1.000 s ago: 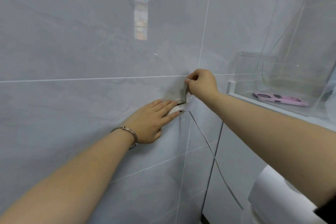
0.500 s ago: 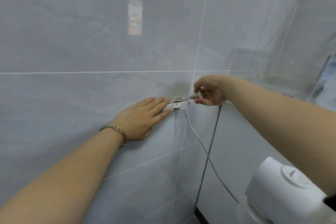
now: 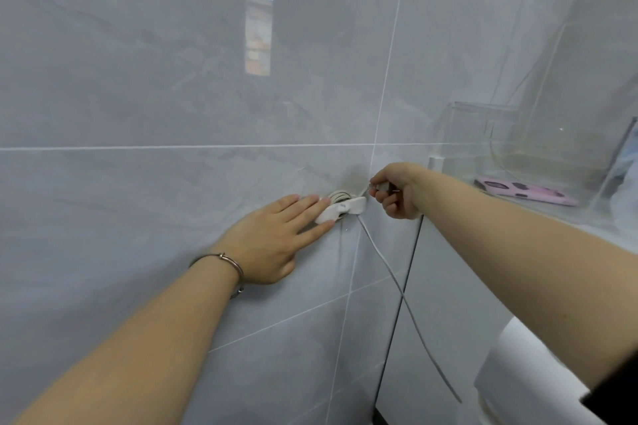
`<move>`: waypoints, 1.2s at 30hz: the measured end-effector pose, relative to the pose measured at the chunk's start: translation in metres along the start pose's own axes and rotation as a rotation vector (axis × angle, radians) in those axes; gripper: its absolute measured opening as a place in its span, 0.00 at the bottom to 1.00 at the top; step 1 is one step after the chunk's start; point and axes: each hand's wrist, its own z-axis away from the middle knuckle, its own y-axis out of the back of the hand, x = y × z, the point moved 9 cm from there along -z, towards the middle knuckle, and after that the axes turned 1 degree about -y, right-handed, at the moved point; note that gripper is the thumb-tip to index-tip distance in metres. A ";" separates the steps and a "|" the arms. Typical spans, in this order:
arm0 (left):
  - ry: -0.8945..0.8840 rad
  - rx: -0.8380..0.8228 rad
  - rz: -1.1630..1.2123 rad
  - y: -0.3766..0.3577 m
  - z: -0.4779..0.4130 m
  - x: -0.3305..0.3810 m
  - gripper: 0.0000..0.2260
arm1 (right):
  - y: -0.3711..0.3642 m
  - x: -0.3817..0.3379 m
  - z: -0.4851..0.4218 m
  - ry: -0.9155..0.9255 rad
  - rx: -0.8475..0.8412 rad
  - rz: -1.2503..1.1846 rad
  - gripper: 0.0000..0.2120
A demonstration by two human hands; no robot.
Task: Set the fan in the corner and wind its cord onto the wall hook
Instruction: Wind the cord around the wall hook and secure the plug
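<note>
We're up against the tiled wall [image 3: 172,114], and the white fan [image 3: 528,369] sits low at the right, only partly in view under the forearm, close to the corner as far as we can judge. The cord [image 3: 390,269] hangs slack from the wall hook [image 3: 345,209] down toward the fan, and several turns are wound on the hook. Here's the worry: the hook looks like a small stuck-on piece, so a hard tug on the last turn could peel it off the tile. If the tail isn't tucked in, the coils could spring loose and slide off, and if the run is pulled too tight the fan itself might tip or drag. Now the hands: our left hand [image 3: 272,245] lies flat on the wall, fingers [image 3: 310,205] straight and together, tips pressing the hook's left end to brace it. Our right hand [image 3: 397,193] sits just right of the hook, fingers [image 3: 390,209] curled, thumb and forefinger pinching the plug end [image 3: 381,186] of the cord, wrist bent in toward the coils
</note>
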 end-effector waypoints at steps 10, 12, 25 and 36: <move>0.012 -0.021 0.037 -0.001 0.000 -0.001 0.29 | -0.024 -0.030 0.026 0.193 0.035 0.060 0.14; 0.018 -0.016 0.040 0.001 0.000 -0.001 0.29 | -0.029 -0.032 0.033 0.246 0.045 0.125 0.15; -0.014 -0.049 0.008 -0.002 0.001 0.001 0.29 | -0.070 0.054 0.033 0.162 -0.106 -0.339 0.16; -0.017 -0.018 0.002 -0.001 0.000 0.002 0.27 | -0.074 0.062 0.003 0.210 -0.004 -0.231 0.14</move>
